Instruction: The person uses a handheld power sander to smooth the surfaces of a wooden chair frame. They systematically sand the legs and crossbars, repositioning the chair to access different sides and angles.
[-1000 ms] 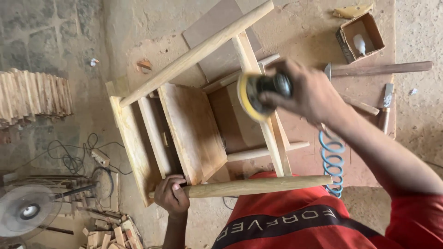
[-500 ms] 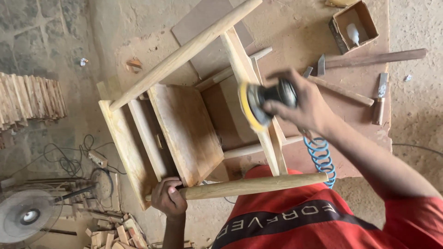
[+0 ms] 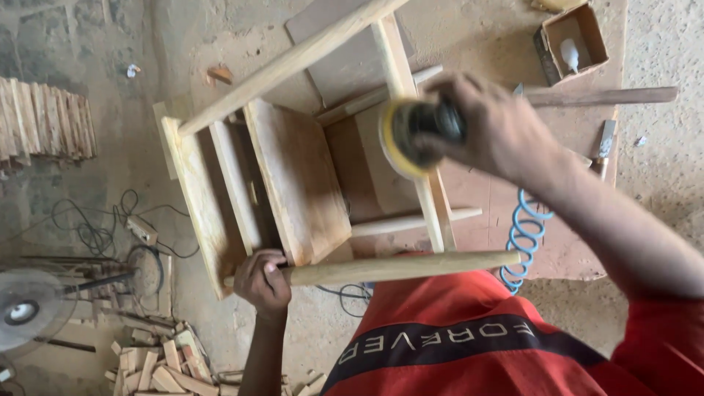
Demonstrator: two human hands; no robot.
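Note:
A bare wooden chair lies on its side on a workbench. My left hand grips the near round leg of the chair at its left end. My right hand holds a round sander with a yellow pad, pressed against a flat rail of the chair. A blue coiled air hose hangs down from the sander below my wrist.
A small cardboard box with a white bottle sits at the bench's far right. A long wooden handle and a chisel lie near it. A fan, cables, wood offcuts and stacked slats are on the floor at left.
My right hand has moved the sander up along the rail, away from me. The view has shifted slightly. My left hand keeps its grip on the leg.

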